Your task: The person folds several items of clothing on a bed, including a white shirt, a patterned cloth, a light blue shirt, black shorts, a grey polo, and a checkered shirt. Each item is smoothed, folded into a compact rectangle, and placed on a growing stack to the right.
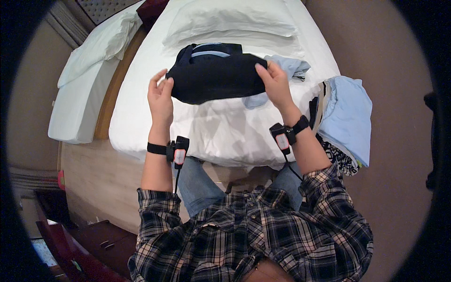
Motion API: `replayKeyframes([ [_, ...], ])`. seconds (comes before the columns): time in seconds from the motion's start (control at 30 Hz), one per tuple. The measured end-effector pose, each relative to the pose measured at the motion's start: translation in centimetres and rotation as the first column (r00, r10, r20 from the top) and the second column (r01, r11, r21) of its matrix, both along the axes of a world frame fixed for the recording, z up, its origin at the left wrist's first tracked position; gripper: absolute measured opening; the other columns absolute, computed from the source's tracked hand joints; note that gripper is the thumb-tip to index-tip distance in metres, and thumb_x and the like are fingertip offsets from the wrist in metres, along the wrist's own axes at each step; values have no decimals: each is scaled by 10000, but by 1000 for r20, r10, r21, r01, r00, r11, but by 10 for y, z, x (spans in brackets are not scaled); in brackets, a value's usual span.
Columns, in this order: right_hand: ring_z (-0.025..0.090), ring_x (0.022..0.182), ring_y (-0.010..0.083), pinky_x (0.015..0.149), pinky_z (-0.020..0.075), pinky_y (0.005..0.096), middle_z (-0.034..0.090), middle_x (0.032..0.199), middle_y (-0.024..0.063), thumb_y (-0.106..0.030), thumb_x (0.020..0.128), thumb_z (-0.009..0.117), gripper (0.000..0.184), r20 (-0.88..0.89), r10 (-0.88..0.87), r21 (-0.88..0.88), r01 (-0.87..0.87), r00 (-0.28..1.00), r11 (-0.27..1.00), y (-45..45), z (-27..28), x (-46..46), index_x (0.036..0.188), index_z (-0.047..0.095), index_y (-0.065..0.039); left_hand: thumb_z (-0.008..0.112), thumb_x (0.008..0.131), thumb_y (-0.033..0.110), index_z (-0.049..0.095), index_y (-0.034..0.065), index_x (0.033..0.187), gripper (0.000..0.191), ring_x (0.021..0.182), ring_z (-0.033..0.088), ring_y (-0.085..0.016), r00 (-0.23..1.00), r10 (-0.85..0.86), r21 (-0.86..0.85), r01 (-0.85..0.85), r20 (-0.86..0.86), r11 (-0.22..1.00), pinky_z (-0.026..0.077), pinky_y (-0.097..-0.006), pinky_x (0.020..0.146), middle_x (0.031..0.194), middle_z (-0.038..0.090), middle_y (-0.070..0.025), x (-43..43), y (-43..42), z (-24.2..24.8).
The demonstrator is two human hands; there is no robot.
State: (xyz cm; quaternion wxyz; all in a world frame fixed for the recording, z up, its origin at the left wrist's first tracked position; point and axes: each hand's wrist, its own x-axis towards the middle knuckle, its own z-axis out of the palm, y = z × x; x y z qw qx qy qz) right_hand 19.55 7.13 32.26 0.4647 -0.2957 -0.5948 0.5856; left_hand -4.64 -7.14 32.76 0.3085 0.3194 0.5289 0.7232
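A black cloth garment [216,79] with light blue trim is stretched out between my two hands above the bed. My left hand [162,93] pinches its left end between thumb and fingers. At its right end, my right hand [276,83] grips the cloth the same way. Partly behind the garment and my right hand, a crumpled light blue cloth [289,65] lies on the white bed sheet [218,130]. Whether the light blue patch below the garment belongs to that cloth, I cannot tell.
White pillows [232,21] lie at the bed's far end. A stack of folded clothes, topped by a light blue one [348,112], is at the bed's right edge. Another bed [77,102] stands to the left. A dark red wooden cabinet [105,243] is at the lower left.
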Motion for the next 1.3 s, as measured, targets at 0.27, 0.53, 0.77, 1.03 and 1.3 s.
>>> replayKeyframes([
  [0.27,445,535,200,516,368,368,441,554,144,-233,768,585,333,673,147,-207,-7,725,978,-74,-126,49,636,424,27,641,785,166,492,-22,1110,404,757,532,-130,1000,-28,-782,17,-1,623,432,-249,651,872,598,-97,39,-71,-137],
  [0.53,519,639,369,593,405,427,531,662,225,-277,808,558,366,821,137,-113,-78,555,991,-90,-157,64,632,472,32,627,769,157,503,-58,1015,350,748,589,-227,964,-209,-827,-20,-166,562,466,-319,678,823,609,-167,51,-87,-176],
  [0.77,566,745,388,668,458,433,583,749,236,-257,805,547,305,927,227,-190,-148,298,971,-100,-153,72,712,557,34,661,730,223,528,-40,894,337,689,583,-244,806,-472,-873,-107,-357,477,467,-337,655,723,593,-162,56,-97,-175],
  [1.03,547,796,312,705,452,372,549,871,173,-249,771,607,309,822,-100,47,108,560,993,-79,-158,80,917,529,12,609,778,231,576,-53,866,299,791,604,-295,954,-186,-774,-67,-234,630,464,-345,717,805,612,-220,48,-76,-176],
  [1.3,542,803,287,753,428,384,552,866,139,-225,762,623,265,778,-148,110,100,611,989,-76,-169,73,909,557,-15,549,751,104,606,-72,757,185,637,600,-230,957,-243,-850,-8,-160,527,467,-318,611,670,616,-178,47,-67,-189],
])
